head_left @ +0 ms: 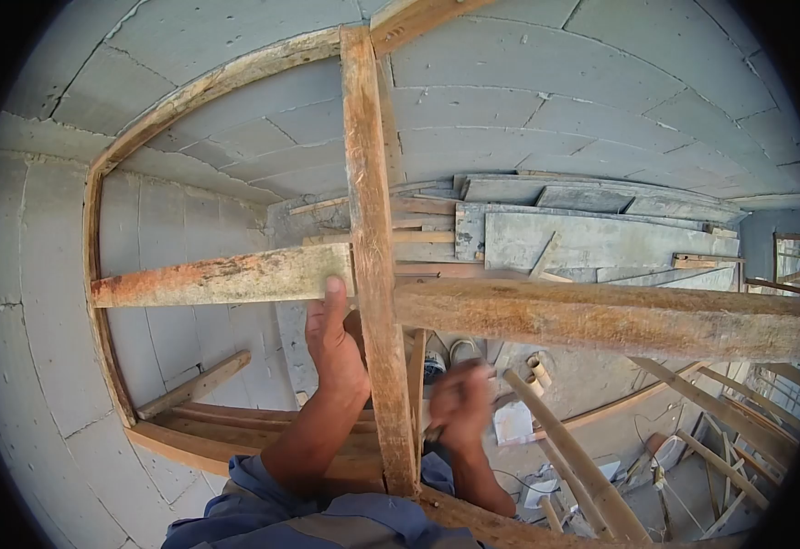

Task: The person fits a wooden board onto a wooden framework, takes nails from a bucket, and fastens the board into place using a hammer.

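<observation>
A short weathered board (226,277), orange-stained at its left end, spans between the frame's left side and an upright wooden beam (369,210). My left hand (334,343) grips this board near its right end, thumb on the front face and fingers hidden behind. Right of the upright and lower down is my right hand (462,401), blurred, with its fingers curled. Something dark shows at its lower edge, too unclear to name. A thick horizontal beam (601,316) runs from the upright toward the right, above my right hand.
Grey block walls (43,302) surround the timber frame. Large grey panels (601,240) and planks are stacked along the far wall. Below right, slanted timber poles (574,457), a white bucket-like object (513,424) and scattered scraps occupy the floor. A lower rail (185,448) crosses beside my left forearm.
</observation>
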`<action>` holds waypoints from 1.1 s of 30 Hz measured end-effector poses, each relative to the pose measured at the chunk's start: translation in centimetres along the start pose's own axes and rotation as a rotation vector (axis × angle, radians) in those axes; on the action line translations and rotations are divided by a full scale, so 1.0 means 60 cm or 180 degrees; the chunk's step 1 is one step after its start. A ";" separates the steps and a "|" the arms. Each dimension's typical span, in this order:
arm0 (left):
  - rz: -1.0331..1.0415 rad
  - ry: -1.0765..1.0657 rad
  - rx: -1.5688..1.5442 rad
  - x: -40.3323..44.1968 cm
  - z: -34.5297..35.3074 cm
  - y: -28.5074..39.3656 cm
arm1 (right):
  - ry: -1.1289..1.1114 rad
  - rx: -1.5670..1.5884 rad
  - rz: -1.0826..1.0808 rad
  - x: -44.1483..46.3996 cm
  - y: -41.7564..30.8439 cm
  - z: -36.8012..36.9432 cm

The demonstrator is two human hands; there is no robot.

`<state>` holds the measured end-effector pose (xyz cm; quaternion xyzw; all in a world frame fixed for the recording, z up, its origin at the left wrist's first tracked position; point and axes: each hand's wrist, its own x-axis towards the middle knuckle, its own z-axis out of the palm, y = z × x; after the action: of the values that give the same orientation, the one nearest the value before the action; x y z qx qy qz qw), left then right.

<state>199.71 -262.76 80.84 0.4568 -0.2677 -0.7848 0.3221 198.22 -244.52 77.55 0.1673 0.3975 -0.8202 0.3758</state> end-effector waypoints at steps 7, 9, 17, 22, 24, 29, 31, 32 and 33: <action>-0.0018 0.0086 0.0046 -0.002 -0.008 0.000 | 0.0516 0.0088 -0.0215 -0.003 -0.003 -0.017; -0.0010 0.0124 0.0071 -0.001 -0.005 0.002 | 0.0593 0.0914 -0.0656 0.009 -0.030 -0.037; -0.0184 -0.0069 0.0133 -0.007 -0.003 0.008 | -0.0199 -0.1124 0.0375 0.004 -0.010 0.017; -0.0066 0.0083 0.0115 -0.001 -0.004 0.002 | 0.0460 0.1061 -0.0668 0.017 -0.027 -0.037; -0.0094 0.0080 0.0133 -0.006 -0.003 0.001 | 0.0423 0.1468 -0.0915 0.021 -0.023 -0.055; -0.0180 -0.0216 0.0123 -0.005 -0.006 0.008 | -0.0265 -0.1181 0.0275 -0.007 -0.001 0.016; -0.0139 -0.0153 0.0146 -0.005 0.006 0.014 | -0.0103 -0.0703 0.0024 0.007 0.003 0.005; -0.0139 -0.0076 0.0144 -0.010 0.007 0.013 | 0.0087 -0.0175 -0.0080 0.002 -0.002 -0.012; -0.0112 0.0001 0.0103 -0.008 0.007 0.010 | 0.0254 0.0350 -0.0188 0.006 -0.010 -0.027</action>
<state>199.69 -262.74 81.71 0.4667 -0.2722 -0.7859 0.3008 197.49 -243.24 76.63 0.2084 0.3712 -0.8442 0.3256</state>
